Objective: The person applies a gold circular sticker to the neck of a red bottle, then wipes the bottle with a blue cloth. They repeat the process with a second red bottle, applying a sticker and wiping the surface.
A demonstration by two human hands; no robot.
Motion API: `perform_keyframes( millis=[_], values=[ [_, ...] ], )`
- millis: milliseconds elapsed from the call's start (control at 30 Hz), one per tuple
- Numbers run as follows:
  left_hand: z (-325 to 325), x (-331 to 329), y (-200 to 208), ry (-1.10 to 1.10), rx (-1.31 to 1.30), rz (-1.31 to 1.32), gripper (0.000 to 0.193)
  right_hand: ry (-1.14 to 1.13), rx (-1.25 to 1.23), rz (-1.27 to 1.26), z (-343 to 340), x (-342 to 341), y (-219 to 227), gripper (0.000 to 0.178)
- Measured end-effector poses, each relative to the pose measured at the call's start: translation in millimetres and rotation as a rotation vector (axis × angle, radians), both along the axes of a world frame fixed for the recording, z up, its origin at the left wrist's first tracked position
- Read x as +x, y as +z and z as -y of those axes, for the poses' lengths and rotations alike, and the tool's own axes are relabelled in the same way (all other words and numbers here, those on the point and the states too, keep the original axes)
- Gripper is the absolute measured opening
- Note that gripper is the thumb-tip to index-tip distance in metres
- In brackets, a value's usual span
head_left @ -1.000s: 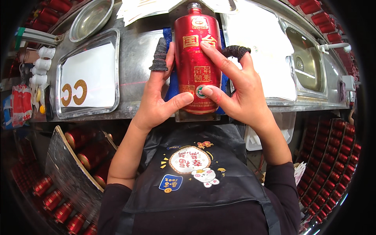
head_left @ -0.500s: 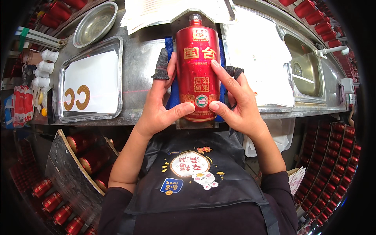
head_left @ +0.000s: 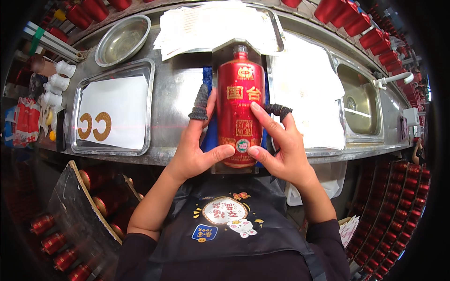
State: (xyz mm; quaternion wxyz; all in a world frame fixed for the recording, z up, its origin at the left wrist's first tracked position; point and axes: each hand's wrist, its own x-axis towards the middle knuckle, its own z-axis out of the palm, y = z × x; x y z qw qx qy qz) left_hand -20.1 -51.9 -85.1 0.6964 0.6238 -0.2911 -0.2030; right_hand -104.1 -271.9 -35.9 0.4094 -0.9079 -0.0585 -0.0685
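Observation:
A red glass bottle (head_left: 241, 112) with gold lettering and a small round green-and-white sticker lies on its back in a metal cradle (head_left: 219, 55) lined with blue cloth (head_left: 211, 133), its neck pointing away from me. My left hand (head_left: 194, 152) grips its left side, the thumb on the bottle's lower front. On the right side my right hand (head_left: 288, 152) holds it, thumb near the sticker and index fingertip on the front below the large lettering. Dark knitted finger sleeves cover one finger of each hand. The undersides of both hands are hidden.
To the left, a metal tray (head_left: 149, 89) carries white paper with two gold C-shaped pieces (head_left: 102, 126); behind it sits a metal bowl (head_left: 123, 41). Stacked papers (head_left: 213, 23) lie behind the cradle. A paper-covered tray (head_left: 307, 93) and a sink (head_left: 358, 100) are at right. Red bottles (head_left: 101, 187) surround the counter.
The whole scene has shifted down in the picture, bottle, hands and counter together. Both hands keep nearly the same grip on the bottle.

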Motion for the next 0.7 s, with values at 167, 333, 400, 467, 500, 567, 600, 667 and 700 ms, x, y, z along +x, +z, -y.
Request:
perform_keyframes(
  millis=[167, 333, 400, 467, 500, 567, 600, 667, 700],
  values=[
    [-3, 2, 7, 0.126, 0.16, 0.362, 0.103, -0.045, -0.049, 0.048, 0, 7, 9, 0.072],
    [2, 3, 12, 0.091, 0.285, 0.6, 0.098, -0.046, -0.113, 0.051, -2, 17, 14, 0.071],
    [2, 3, 13, 0.081, 0.322, 0.613, 0.097, -0.036, -0.115, 0.031, -2, 19, 15, 0.071],
    [3, 3, 14, 0.081, 0.313, 0.609, 0.096, -0.029, -0.118, 0.01, -1, 20, 15, 0.072],
    [3, 3, 14, 0.084, 0.313, 0.61, 0.096, -0.03, -0.115, -0.016, -1, 20, 15, 0.072],
    [3, 3, 14, 0.089, 0.294, 0.614, 0.095, -0.019, -0.107, 0.03, 1, 20, 14, 0.073],
    [3, 3, 14, 0.091, 0.277, 0.614, 0.094, -0.01, -0.098, 0.05, 1, 20, 13, 0.074],
    [4, 3, 14, 0.089, 0.262, 0.607, 0.094, -0.027, -0.107, 0.017, 2, 20, 12, 0.075],
    [5, 4, 14, 0.085, 0.265, 0.6, 0.093, -0.022, -0.104, 0.013, 2, 20, 12, 0.075]
  ],
)
